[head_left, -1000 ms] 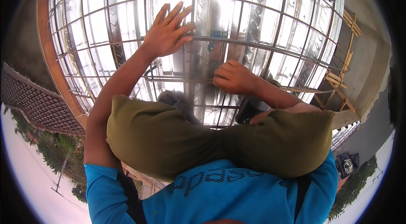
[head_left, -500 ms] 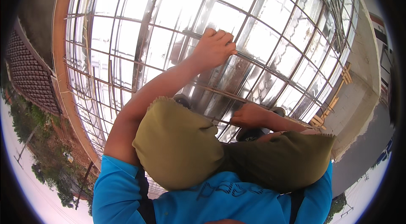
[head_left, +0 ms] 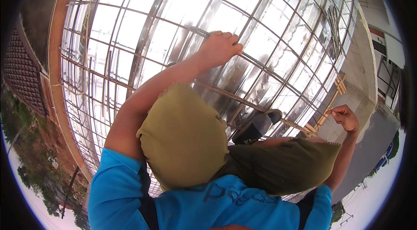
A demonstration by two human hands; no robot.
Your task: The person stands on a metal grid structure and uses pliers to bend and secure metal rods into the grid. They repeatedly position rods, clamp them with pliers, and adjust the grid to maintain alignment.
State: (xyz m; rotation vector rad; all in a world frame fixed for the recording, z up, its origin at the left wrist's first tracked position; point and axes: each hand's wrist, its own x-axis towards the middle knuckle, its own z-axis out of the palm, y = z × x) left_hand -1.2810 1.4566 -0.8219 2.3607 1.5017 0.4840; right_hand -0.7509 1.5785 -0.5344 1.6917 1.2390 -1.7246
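Observation:
A steel reinforcing bar (head_left: 271, 73) slants across the mesh from upper left to lower right. My left hand (head_left: 220, 48) is closed over it from above, near its upper end. Out at the right edge of the deck, my right hand (head_left: 344, 118) is raised with the fingers curled in a pinch, close to where the lower end of the bar points. Whatever sits between those fingertips is too small to tell. Under both hands a grid of rebar (head_left: 152, 15) lies on shiny corrugated metal decking (head_left: 236, 71).
I squat on the mesh, my dark shoe (head_left: 256, 126) beside a bar. Loose rods (head_left: 333, 32) are bundled at upper right. Bamboo poles (head_left: 339, 84) stick out past the deck's right edge, near a concrete wall (head_left: 362, 62). An orange-brown board (head_left: 55, 52) borders the left, with a tiled roof (head_left: 22, 71) beyond.
My right hand has left the bar by my feet and swung out to the right, up beside the deck edge. My left hand stays on the bar. The view has shifted slightly.

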